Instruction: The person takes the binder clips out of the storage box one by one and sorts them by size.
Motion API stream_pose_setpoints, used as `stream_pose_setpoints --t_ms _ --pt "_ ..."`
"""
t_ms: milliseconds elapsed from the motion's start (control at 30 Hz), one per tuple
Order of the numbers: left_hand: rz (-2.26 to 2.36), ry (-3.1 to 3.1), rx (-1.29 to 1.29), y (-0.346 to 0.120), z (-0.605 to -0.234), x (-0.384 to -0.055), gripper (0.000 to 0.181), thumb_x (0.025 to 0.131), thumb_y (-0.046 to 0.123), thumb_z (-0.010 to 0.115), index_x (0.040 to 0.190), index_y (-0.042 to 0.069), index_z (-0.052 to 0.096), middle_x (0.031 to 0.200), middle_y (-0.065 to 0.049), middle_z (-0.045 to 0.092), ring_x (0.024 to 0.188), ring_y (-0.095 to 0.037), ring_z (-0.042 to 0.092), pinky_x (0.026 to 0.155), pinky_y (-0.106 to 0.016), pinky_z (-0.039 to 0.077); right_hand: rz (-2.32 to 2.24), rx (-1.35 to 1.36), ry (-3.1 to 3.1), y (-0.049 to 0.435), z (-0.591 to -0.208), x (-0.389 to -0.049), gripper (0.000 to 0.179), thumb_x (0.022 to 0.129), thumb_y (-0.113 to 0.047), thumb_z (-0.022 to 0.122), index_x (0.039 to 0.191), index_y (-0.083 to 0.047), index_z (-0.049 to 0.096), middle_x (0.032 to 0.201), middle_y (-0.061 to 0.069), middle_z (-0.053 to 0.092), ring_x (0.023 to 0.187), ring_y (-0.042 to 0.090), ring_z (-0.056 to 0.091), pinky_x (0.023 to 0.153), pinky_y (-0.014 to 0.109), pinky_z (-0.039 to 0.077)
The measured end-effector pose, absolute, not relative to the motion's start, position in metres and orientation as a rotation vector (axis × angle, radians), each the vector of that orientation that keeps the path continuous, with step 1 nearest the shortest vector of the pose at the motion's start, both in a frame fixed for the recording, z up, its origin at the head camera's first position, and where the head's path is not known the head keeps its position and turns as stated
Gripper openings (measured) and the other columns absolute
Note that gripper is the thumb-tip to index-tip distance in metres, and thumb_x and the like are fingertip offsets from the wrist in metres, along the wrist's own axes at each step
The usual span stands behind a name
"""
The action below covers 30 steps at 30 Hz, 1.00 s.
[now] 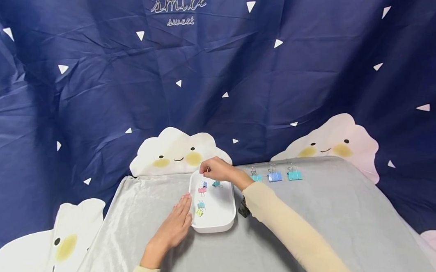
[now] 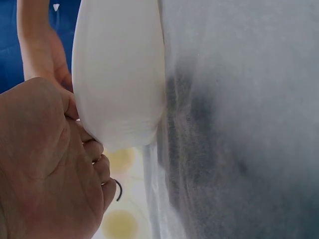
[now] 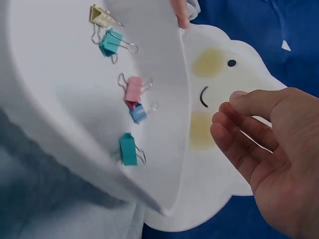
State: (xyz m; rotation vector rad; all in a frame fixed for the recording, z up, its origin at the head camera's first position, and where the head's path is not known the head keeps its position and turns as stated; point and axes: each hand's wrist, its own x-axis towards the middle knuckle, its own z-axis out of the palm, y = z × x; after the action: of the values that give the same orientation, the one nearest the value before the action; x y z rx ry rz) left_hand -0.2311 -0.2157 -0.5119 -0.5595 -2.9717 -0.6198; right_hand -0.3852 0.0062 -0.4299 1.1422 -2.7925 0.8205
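A white tray (image 1: 214,225) holds several small binder clips: a yellow clip (image 3: 102,16), a light teal clip (image 3: 110,43), a pink clip (image 3: 133,89), a blue clip (image 3: 138,113) and a darker teal clip (image 3: 128,149). The pink and blue ones lie against each other. My left hand (image 1: 176,221) lies along the tray's left side, fingers extended, fingertips at the rim. Over the far end of the tray is my right hand (image 1: 217,169), its fingers loosely bent and thumb near the index finger; nothing shows between them in the right wrist view (image 3: 264,134).
Right of the tray, larger binder clips stand in a row near the table's back edge: a teal clip (image 1: 256,178), a blue clip (image 1: 275,176) and another teal clip (image 1: 294,175). A grey cloth (image 1: 318,213) covers the table. Behind hangs a dark blue curtain (image 1: 214,62) with cloud prints.
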Motion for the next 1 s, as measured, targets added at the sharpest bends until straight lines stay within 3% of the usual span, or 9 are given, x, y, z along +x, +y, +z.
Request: stream_pose_setpoints --t_ms 233,433,567,667,800,900,1000 --pt "-0.682 -2.941 -0.584 -0.214 -0.516 -0.233 0.058 0.114 0.018 0.039 0.166 -0.004 0.028 0.176 -0.019 0.024 0.164 -0.040 0.025 0.133 -0.059 0.026 0.650 1.152 -2.925 -0.018 -0.445 -0.384 0.016 0.098 -0.006 0.072 0.112 -0.005 0.079 0.112 0.008 0.080 0.107 0.023 0.074 0.098 0.037 0.061" --pt "-0.695 -2.912 -0.600 -0.216 -0.518 -0.233 0.058 0.113 0.017 0.038 0.166 -0.005 0.028 0.176 -0.020 0.025 0.162 -0.043 0.025 0.132 -0.063 0.026 0.412 1.218 -3.032 -0.030 -0.465 -0.377 0.027 0.098 -0.010 0.074 0.125 -0.006 0.076 0.130 0.010 0.075 0.128 0.027 0.068 0.116 0.039 0.052" --pt "-0.694 -2.909 -0.618 -0.215 -0.515 -0.232 0.057 0.113 0.018 0.038 0.164 -0.007 0.029 0.175 -0.023 0.026 0.161 -0.045 0.027 0.131 -0.065 0.026 0.308 1.277 -3.101 -0.030 -0.475 -0.374 0.030 0.102 -0.007 0.067 0.131 -0.007 0.074 0.131 0.010 0.075 0.127 0.026 0.067 0.117 0.036 0.051" --pt "-0.665 -2.946 -0.604 -0.214 -0.512 -0.232 0.058 0.114 0.019 0.038 0.165 -0.006 0.028 0.176 -0.021 0.024 0.163 -0.042 0.025 0.133 -0.062 0.025 0.296 1.278 -3.150 -0.028 -0.478 -0.375 0.036 0.099 0.000 0.067 0.134 -0.009 0.073 0.126 0.008 0.076 0.117 0.021 0.069 0.109 0.031 0.055" --pt "-0.638 -2.983 -0.574 -0.214 -0.509 -0.232 0.058 0.115 0.020 0.038 0.166 -0.004 0.026 0.177 -0.018 0.022 0.164 -0.038 0.023 0.135 -0.057 0.024 0.353 1.196 -3.232 -0.024 -0.478 -0.378 0.042 0.091 0.008 0.072 0.128 -0.013 0.072 0.105 0.006 0.075 0.090 0.014 0.065 0.079 0.022 0.056" --pt "-0.631 -2.980 -0.562 -0.215 -0.509 -0.232 0.058 0.115 0.019 0.038 0.166 -0.005 0.027 0.177 -0.018 0.023 0.164 -0.037 0.024 0.135 -0.057 0.024 0.382 1.138 -3.275 -0.023 -0.477 -0.379 0.030 0.089 0.003 0.080 0.113 -0.011 0.071 0.083 0.000 0.068 0.073 0.010 0.058 0.063 0.018 0.047" --pt "-0.620 -2.986 -0.563 -0.214 -0.508 -0.233 0.057 0.115 0.019 0.037 0.166 -0.005 0.026 0.177 -0.018 0.023 0.165 -0.037 0.023 0.135 -0.056 0.024 0.362 1.096 -3.275 -0.020 -0.478 -0.380 0.021 0.088 -0.009 0.087 0.093 -0.012 0.066 0.069 -0.006 0.059 0.065 0.007 0.053 0.059 0.017 0.041"
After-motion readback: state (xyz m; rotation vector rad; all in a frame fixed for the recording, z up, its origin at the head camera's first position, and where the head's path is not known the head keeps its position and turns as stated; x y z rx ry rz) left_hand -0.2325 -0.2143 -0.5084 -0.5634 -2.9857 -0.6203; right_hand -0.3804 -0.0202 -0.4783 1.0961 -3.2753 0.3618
